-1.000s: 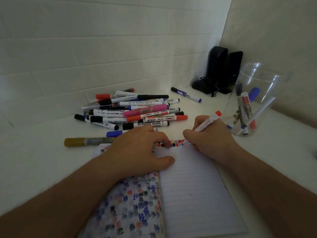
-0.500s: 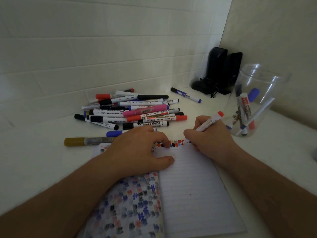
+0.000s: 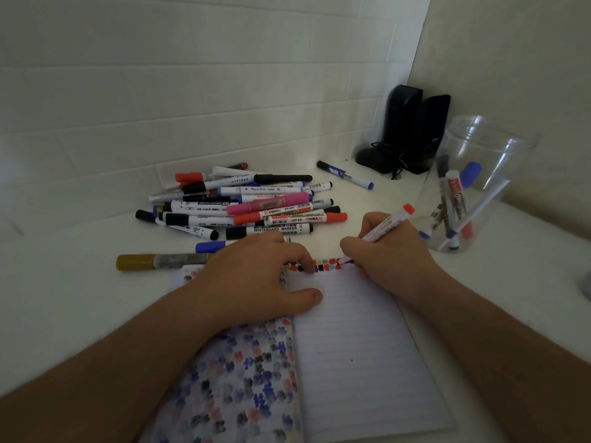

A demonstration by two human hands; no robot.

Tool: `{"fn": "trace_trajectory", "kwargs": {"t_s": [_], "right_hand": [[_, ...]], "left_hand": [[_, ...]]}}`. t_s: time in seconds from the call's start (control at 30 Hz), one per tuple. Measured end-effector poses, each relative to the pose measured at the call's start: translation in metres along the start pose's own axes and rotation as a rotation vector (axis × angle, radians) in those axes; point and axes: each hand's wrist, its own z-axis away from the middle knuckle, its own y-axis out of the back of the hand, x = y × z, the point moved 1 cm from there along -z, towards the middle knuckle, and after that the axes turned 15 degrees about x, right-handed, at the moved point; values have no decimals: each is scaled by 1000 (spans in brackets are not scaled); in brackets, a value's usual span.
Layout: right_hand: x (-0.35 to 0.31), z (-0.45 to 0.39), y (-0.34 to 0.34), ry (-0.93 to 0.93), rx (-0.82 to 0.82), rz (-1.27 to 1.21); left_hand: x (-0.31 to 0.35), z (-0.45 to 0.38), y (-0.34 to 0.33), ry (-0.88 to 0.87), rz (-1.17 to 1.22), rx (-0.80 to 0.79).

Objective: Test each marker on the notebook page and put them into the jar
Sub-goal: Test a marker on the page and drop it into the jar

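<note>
Centre frame, the left hand (image 3: 256, 276) lies flat with relaxed fingers on the notebook (image 3: 358, 346) – pinning the page so it cannot slide. The right hand (image 3: 390, 254) pinches a red-ended marker (image 3: 388, 223), tip down on the top line's row of test marks. The jar (image 3: 473, 183) waits at right, within easy reach; the pile of markers (image 3: 249, 206) sits upper centre.

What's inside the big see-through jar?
The clear jar holds a few markers leaning against each other: one with a red label, others with blue caps. They overlap, so the exact count is hard to tell.
</note>
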Motion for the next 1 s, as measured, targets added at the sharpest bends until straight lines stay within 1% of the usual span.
{"fn": "trace_trajectory", "kwargs": {"t_s": [0.17,0.3,0.47,0.6,0.77,0.83,0.93,1.0], "right_hand": [[-3,1,0,28,-1,31],[-4,2,0,17,-32,40],[-1,0,1,-31,8,-5],[-3,2,1,14,24,43],[-4,1,2,15,-28,61],[-3,-1,4,-49,-8,-66],[-1,-4,14,-214,12,-461],[-4,-4,21,-270,-41,-662]], "left_hand": [[2,0,2,1,3,-4],[3,0,3,6,-3,-13],[3,0,4,12,-3,-16],[4,1,4,14,6,-22],[5,4,5,13,23,-20],[6,5,5,29,103,27],[5,1,6,114,248,101],[3,-1,7,155,352,152]]}}
